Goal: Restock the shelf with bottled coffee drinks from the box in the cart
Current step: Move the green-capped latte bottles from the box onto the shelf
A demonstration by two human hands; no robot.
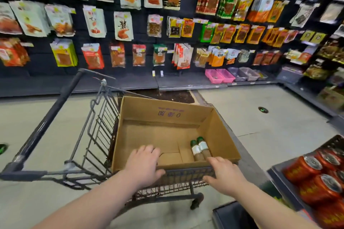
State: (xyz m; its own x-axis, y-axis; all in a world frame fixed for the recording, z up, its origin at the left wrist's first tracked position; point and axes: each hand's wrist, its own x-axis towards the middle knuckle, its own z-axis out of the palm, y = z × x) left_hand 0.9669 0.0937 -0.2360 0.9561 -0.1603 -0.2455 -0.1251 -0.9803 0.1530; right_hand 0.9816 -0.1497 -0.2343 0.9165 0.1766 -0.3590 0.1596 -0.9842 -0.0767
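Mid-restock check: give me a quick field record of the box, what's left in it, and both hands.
box: open cardboard box, sitting in the cart
contents: two bottles with green caps, lying side by side at the near right corner
left hand: left hand grips the box's near rim
right hand: right hand open at the near rim by the bottle bases, holding none
nearby: red containers on the shelf at right
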